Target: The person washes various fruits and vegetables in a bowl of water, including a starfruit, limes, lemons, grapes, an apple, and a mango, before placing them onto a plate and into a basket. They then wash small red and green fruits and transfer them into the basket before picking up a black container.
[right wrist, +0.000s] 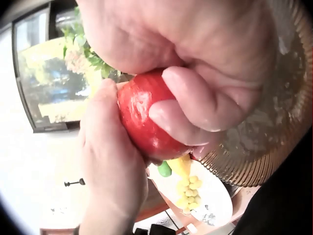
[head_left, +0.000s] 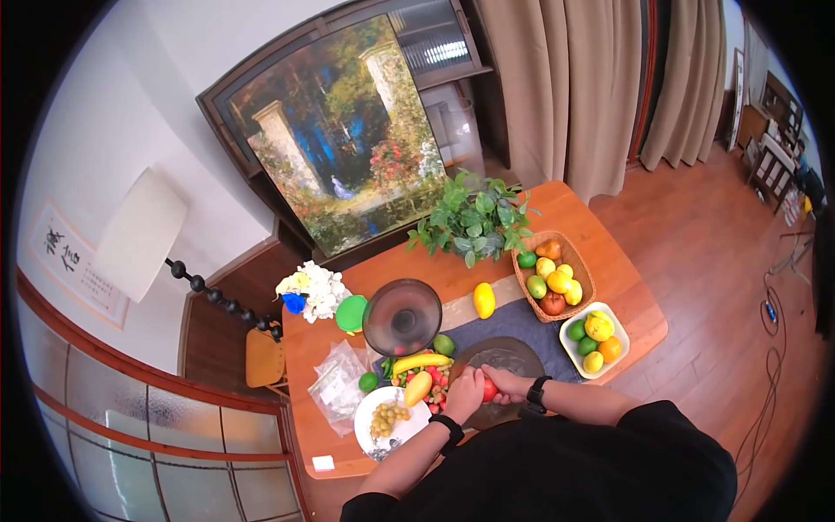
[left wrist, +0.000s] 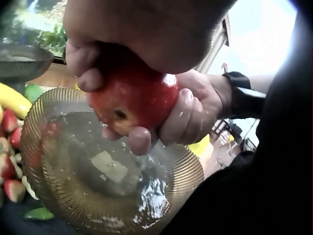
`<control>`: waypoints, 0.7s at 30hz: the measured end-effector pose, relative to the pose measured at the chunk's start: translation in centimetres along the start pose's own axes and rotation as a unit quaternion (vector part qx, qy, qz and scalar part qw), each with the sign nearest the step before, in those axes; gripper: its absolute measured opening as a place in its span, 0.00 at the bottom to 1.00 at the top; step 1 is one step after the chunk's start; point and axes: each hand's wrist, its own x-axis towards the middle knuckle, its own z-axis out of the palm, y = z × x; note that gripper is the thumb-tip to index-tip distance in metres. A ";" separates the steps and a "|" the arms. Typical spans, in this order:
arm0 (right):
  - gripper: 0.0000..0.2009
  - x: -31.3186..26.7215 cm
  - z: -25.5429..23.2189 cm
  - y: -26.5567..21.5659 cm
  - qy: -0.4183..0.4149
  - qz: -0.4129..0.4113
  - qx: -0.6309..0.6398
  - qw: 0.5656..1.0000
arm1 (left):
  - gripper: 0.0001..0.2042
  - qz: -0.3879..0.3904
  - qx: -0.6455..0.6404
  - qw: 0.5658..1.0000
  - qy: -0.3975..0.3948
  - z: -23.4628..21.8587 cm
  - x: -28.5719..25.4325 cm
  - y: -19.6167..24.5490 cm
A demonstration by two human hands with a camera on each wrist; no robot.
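Note:
Both hands hold a wet red apple (left wrist: pixel 142 98) above a ribbed amber glass bowl (left wrist: pixel 46 181) with water in it. My left hand (head_left: pixel 464 396) curls its fingers over one side of the apple. My right hand (head_left: pixel 511 385) wraps round the other side, its fingers bent against the skin in the right wrist view. A dimple with a paler patch shows at the apple's end in the left wrist view. Something pale and squarish (left wrist: pixel 110 166) shows within the bowl. Left of the bowl lie strawberries (left wrist: pixel 14 191) and a banana (head_left: pixel 422 362).
A white plate of grapes (head_left: pixel 370 404) stands at left, near a plastic bag (head_left: pixel 339 387). A dark glass dish (head_left: pixel 402 304), a mango (head_left: pixel 484 300) and a leafy plant (head_left: pixel 474 217) are farther back. A fruit basket (head_left: pixel 584 261) and a fruit tray (head_left: pixel 619 331) stand at right.

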 end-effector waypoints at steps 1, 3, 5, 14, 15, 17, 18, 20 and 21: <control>0.28 -0.2 0.2 0.2 0.034 -0.029 -0.061 0.997 | 0.21 0.000 -0.012 0.999 0.041 0.1 0.1 -0.1; 0.28 -0.1 0.5 0.5 0.067 -0.058 -0.123 0.988 | 0.23 -0.201 -0.205 0.953 -0.096 -0.3 0.5 -0.8; 0.27 -0.1 1.1 0.6 0.072 -0.140 -0.236 0.959 | 0.25 -0.381 -0.380 0.813 -0.222 -1.4 0.8 -1.4; 0.24 -0.6 -0.2 -0.5 -0.051 -0.053 -0.235 0.969 | 0.27 -0.370 -0.352 0.812 -0.284 -0.5 0.4 -0.7; 0.24 0.0 -0.7 -0.3 -0.066 -0.041 -0.234 0.969 | 0.27 -0.370 -0.352 0.812 -0.283 -0.3 0.2 -0.6; 0.25 -1.0 0.2 -0.5 -0.063 -0.062 -0.259 0.962 | 0.26 -0.431 -0.407 0.752 -0.289 0.0 0.1 -0.6; 0.26 -1.5 0.6 -0.7 -0.061 -0.082 -0.285 0.953 | 0.26 -0.430 -0.406 0.753 -0.290 -0.1 0.1 -0.8; 0.26 -0.6 0.5 -0.5 -0.028 -0.088 -0.341 0.936 | 0.26 -0.437 -0.478 0.673 -0.358 -0.7 0.0 -1.6; 0.27 -0.3 0.4 -0.1 0.006 -0.092 -0.396 0.914 | 0.26 -0.438 -0.478 0.672 -0.358 -0.8 -0.1 -1.9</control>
